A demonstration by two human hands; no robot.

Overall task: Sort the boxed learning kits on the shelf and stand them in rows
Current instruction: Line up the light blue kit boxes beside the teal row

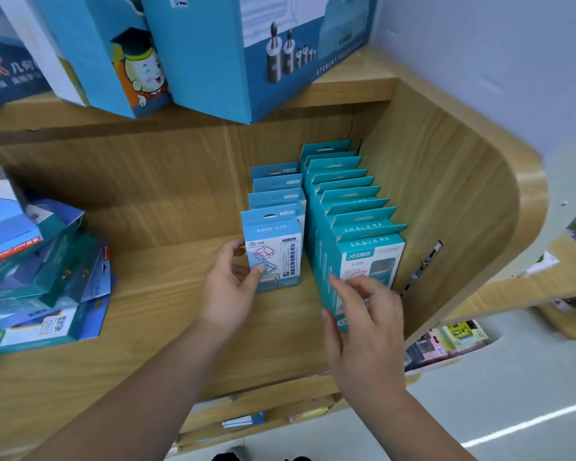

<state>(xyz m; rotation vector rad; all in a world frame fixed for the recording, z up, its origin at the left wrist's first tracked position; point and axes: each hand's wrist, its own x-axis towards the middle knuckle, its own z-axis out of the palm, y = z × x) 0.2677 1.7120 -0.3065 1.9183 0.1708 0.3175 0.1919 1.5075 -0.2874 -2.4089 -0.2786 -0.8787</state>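
left hand point(228, 287) grips the white box point(273, 251) standing just left of the teal row point(346, 207); right hand point(363, 324), fingers loose, sits at that row's front.

The shelf point(167, 327) is pale wood-grain board, smooth with a soft sheen. The white-and-blue kit box point(273, 251) and the teal kit boxes point(356, 207) beside it are printed card, lightly glossy. The bracket point(423, 264) on the side panel is dull grey metal.
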